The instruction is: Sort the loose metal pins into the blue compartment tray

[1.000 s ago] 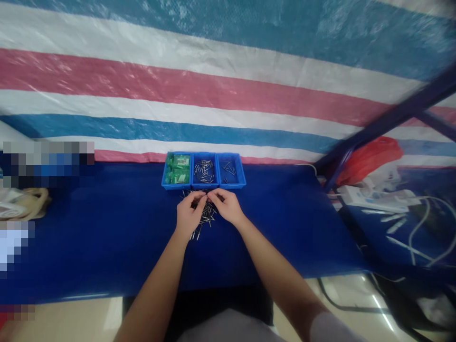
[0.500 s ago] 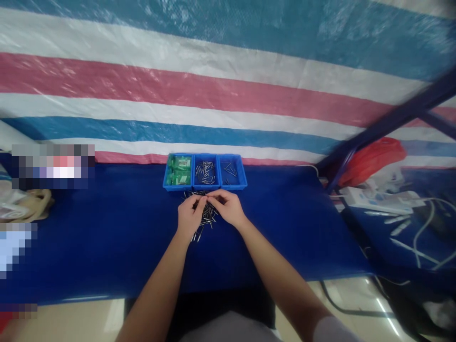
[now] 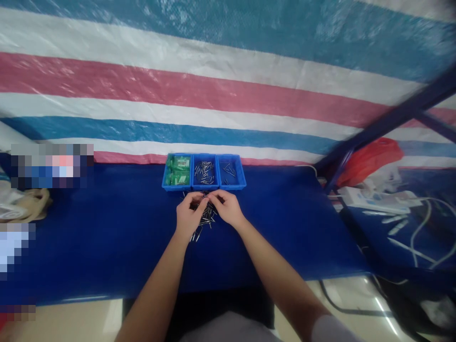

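Above a loose pile of thin metal pieces (image 3: 207, 217) on the blue table, my left hand (image 3: 188, 213) and my right hand (image 3: 228, 208) meet fingertip to fingertip. Both hands are closed in a pinch; whatever lies between the fingers is too small to make out. Just beyond them stand three joined blue bins. Green packets (image 3: 180, 171) fill the left bin, many short metal pieces (image 3: 204, 172) lie in the middle one, and a few thin metal pieces (image 3: 229, 170) are in the right bin (image 3: 243, 178).
The blue table (image 3: 107, 237) runs left and right. A striped sheet (image 3: 213, 95) hangs behind it. At the right are a dark blue metal frame (image 3: 384, 121), a red bag (image 3: 372, 161), a white power strip (image 3: 377, 199) and cables. A tan bag (image 3: 35, 206) sits at the far left.
The view has shifted very slightly. My fingertips have moved a little against each other, and both hands stay over the pile.
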A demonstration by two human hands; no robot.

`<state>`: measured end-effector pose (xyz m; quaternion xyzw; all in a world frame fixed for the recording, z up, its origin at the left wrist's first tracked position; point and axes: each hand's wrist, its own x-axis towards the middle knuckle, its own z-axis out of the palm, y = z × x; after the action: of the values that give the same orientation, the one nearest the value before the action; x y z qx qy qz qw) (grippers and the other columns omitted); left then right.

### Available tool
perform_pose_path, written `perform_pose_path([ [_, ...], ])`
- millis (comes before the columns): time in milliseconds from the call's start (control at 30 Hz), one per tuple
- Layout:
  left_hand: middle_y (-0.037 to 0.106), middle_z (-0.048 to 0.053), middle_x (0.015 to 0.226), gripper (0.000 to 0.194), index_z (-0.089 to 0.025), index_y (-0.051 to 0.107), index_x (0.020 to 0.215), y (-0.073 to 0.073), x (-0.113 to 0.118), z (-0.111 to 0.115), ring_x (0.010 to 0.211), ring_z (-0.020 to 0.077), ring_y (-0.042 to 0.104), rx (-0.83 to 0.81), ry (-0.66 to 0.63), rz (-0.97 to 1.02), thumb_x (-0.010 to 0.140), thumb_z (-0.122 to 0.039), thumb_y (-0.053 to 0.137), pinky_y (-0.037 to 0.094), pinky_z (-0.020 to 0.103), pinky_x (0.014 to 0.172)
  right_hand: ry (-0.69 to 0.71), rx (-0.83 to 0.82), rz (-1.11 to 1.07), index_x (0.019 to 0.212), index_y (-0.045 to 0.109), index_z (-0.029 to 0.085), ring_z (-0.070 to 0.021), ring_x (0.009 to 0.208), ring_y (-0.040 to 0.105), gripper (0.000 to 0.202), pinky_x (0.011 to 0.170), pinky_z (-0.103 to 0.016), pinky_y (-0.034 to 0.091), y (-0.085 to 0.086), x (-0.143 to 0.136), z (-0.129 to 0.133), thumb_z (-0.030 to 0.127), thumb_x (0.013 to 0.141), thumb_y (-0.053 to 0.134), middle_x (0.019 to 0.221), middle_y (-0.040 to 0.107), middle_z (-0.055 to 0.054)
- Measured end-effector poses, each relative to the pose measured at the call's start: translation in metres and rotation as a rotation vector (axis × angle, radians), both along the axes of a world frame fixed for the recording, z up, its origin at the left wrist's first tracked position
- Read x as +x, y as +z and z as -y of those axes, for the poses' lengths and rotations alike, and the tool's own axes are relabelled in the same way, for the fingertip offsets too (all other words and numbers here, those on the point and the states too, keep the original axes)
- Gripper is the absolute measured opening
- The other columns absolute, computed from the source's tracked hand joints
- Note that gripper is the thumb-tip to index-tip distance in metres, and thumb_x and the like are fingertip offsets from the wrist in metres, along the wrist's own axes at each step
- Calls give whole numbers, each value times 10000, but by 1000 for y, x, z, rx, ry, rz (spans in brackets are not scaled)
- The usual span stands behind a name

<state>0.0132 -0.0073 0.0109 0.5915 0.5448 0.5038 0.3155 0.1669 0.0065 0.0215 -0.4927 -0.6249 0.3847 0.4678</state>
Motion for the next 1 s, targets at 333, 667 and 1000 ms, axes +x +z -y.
perform_pose_path([
  [333,729,24,889,236,-224,715,983,-1,0,-1,793,149,672,4,-21,-11,861,-411,637,553,289,800,22,87,57,944,737,230,-192,811,671,182,738,-320,537,1,2,0,343,915,596,912,737,-51],
  [667,743,33,943,240,-226,731,965,-2,-1,-2,855,174,686,10,-36,-47,876,-417,616,543,319,839,35,49,-68,1066,715,233,-179,783,676,241,730,-322,556,-2,-1,0,345,859,666,878,730,-38],
  [1000,739,30,958,239,-222,723,1001,-3,-2,-1,846,159,677,-4,-49,-60,881,-395,611,531,302,837,13,-79,-214,975,755,186,-200,809,719,254,765,-328,572,-3,-3,-1,380,816,712,906,771,-67],
])
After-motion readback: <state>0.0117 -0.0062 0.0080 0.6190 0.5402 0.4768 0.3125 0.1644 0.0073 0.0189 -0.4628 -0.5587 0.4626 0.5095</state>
